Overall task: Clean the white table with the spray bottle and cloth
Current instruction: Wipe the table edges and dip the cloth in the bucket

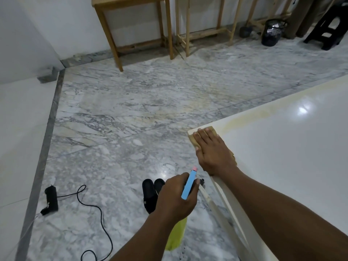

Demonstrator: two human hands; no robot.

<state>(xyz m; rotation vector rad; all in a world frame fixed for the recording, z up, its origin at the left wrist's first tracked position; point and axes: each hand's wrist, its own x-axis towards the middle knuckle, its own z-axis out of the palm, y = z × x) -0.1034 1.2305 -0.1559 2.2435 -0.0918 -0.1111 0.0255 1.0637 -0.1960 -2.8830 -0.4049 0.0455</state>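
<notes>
Right hand [212, 153] lies flat on the cloth [210, 129], fingers [202, 137] straight and close together. It presses and grips nothing. Left hand [175, 198] is curled round the bottle [189, 185], held off the table [291, 157], just beside its left edge and over the floor. The blue head shows between thumb and fingers, and the yellow-green body hangs below the hand. Cannot tell whether a finger rests on the trigger.

Risks (judgement):
- The cloth sits on the very corner where the left and far edges meet, held by palm pressure only. An outward stroke could carry it over the edge.
- A yellowish stain [244, 119] runs along the far edge, just beyond the cloth. A dry or overloaded cloth might smear it along the edge rather than lift it.
- The bottle is off the table, so an accidental squeeze would wet the marble near the slippers [148, 193] and cable [94, 206], a slip hazard.

Cloth relative to fingers: under the whole palm, a tan margin showing past the fingertips, beside the thumb and by the wrist on the little-finger side.
</notes>
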